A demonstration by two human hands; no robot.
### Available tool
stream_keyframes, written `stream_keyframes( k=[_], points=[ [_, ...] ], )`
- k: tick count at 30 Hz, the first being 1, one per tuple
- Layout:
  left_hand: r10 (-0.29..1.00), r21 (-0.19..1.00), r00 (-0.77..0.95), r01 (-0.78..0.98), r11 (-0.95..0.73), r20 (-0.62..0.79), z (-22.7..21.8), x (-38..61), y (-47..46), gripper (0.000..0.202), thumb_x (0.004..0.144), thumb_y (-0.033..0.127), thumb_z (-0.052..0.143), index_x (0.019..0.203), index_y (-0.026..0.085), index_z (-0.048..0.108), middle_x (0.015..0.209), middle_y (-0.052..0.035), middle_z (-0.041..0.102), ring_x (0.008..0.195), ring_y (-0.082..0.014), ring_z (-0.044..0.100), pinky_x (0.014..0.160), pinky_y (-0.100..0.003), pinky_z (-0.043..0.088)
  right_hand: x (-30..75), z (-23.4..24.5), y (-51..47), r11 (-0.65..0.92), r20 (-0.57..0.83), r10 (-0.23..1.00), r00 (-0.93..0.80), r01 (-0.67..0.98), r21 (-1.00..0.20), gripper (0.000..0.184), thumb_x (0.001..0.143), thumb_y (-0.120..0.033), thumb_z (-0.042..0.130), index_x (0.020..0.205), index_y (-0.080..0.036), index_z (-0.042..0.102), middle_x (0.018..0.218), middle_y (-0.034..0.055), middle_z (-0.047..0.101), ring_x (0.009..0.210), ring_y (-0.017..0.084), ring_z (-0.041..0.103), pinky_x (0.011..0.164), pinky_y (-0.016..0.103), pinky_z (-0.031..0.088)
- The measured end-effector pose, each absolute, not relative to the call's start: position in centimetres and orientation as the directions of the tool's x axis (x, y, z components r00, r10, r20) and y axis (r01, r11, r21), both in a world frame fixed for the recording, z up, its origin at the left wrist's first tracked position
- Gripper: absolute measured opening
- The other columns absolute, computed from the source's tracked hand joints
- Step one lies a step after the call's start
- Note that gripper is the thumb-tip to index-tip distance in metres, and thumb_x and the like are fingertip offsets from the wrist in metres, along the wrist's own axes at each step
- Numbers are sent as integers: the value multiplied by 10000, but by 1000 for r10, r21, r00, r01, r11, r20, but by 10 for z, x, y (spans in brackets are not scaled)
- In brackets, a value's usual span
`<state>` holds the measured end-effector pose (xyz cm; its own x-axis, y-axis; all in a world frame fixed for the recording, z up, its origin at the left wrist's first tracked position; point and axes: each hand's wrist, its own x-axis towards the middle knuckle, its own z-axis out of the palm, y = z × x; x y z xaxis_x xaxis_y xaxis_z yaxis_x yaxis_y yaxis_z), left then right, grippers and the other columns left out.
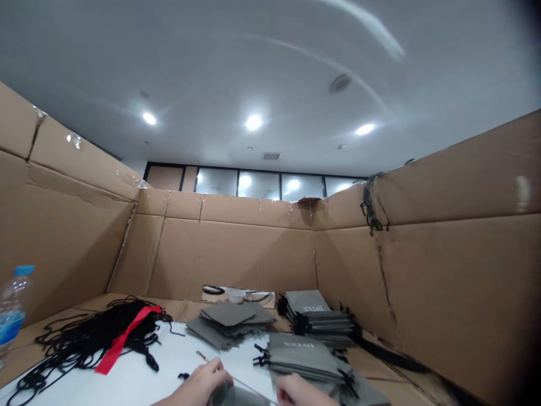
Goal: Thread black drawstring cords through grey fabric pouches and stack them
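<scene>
My left hand [208, 382], at the bottom centre, is closed on a grey fabric pouch [240, 396], its fingers pinched at the top edge. A thin rod [249, 387] slants across the pouch; its small looped tip, reddish below, pokes out beyond my left fingers. At the rod's lower right end my right hand [302, 390] is curled closed around it, the fingertips partly hidden. Just behind the right hand lies a stack of grey drawstring pouches [302, 356] with white lettering and black cord ends. The frame's bottom edge cuts off both hands.
Black cords [101, 332] lie heaped at left under a red strip [127, 341]. Plain grey pouches [230, 321] are piled behind my hands, with another lettered stack [321, 318] beyond. A water bottle [12, 321] stands far left. Tall cardboard walls [236, 251] surround the white work surface [177, 344].
</scene>
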<state>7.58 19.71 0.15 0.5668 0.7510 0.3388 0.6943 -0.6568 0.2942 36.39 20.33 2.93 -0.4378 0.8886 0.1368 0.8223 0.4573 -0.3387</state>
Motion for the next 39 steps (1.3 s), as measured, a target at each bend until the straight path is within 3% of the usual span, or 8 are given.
stream_keyframes(
  k=[7,10,15,19,24,31,36,39],
  points=[
    [798,301,480,750,-589,365,16,80,170,568,530,-34,500,1040,214,534,1132,-63,518,1049,-228,523,887,-320,442,360,34,198,518,182,856,-485,800,-304,284,766,-168,480,994,-189,648,872,55,646,816,181,558,684,256,373],
    [781,254,496,756,-603,379,20,79,162,584,543,-37,486,1066,220,521,1151,-62,512,1075,-237,498,909,-341,427,357,39,194,522,152,853,-500,804,-285,247,789,-230,501,965,-181,668,846,49,645,765,167,552,642,241,361],
    [755,201,532,750,-630,382,20,75,162,574,555,-28,474,1075,213,510,1145,-61,524,1077,-239,473,920,-354,399,356,43,195,603,196,797,-571,751,-268,197,808,-166,457,830,-162,652,792,34,641,729,151,541,640,226,349],
    [759,196,539,753,-628,365,19,73,165,573,591,-13,469,1123,199,498,1143,-75,543,1086,-244,472,947,-371,382,354,38,194,578,272,815,-511,748,-326,233,894,-229,395,853,-158,613,829,54,647,761,162,557,660,235,344],
    [806,219,500,788,-575,318,17,74,165,472,686,23,434,1122,180,520,1124,-94,558,1088,-257,476,967,-406,367,350,37,187,507,274,857,-437,811,-292,245,933,-262,363,878,-178,588,839,47,647,756,160,565,636,242,307],
    [786,176,503,791,-587,361,19,71,161,480,701,20,419,1146,169,522,1109,-98,560,1071,-265,477,981,-436,351,346,37,186,465,214,885,-414,808,-360,258,914,-256,388,867,-176,629,826,46,668,758,162,578,634,240,308],
    [765,166,528,772,-613,370,19,70,166,464,677,-26,397,1054,195,554,1035,-68,569,1036,-235,500,923,-389,408,343,33,186,401,125,913,-388,799,-447,220,809,-323,549,917,-167,661,794,39,659,693,155,548,603,233,319],
    [750,152,563,755,-638,347,20,72,166,473,682,-46,376,1049,191,560,1022,-66,579,993,-217,525,863,-354,436,341,34,183,416,111,903,-415,782,-464,183,801,-292,534,839,-155,650,759,30,639,665,140,530,580,227,310]
  ],
)
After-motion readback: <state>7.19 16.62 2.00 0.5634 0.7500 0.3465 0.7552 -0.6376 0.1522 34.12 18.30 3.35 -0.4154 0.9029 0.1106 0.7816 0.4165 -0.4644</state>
